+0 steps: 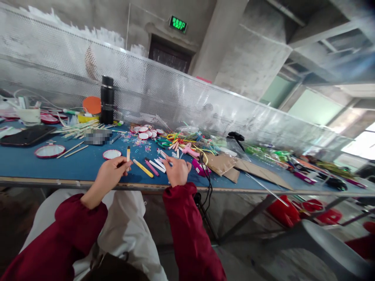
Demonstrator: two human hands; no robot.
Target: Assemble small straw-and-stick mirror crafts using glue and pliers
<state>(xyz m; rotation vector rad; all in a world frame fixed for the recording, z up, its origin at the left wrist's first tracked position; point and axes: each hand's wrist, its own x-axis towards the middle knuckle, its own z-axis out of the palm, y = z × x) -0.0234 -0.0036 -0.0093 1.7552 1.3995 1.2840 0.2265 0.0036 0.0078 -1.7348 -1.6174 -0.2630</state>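
My left hand [111, 171] pinches a short pale stick with a dark tip [128, 154], held upright just above the table's front part. Close by on the blue tabletop lie a yellow marker-like stick [143, 168], a pink one [151, 168] and several white ones [157, 165]. My right hand [177, 171] is over the right end of this row, its fingers drawn together; whatever they may grip is hidden. Behind my left hand rests a round white disc with a red rim [111, 154].
A black bottle [107, 100] stands at the back left, near a dark phone [27, 135]. Small coloured clips [136, 141], a pink glue gun [190, 150], its black cable [209, 183] and cardboard [218, 163] lie around. A perforated metal screen [175, 91] borders the table's back.
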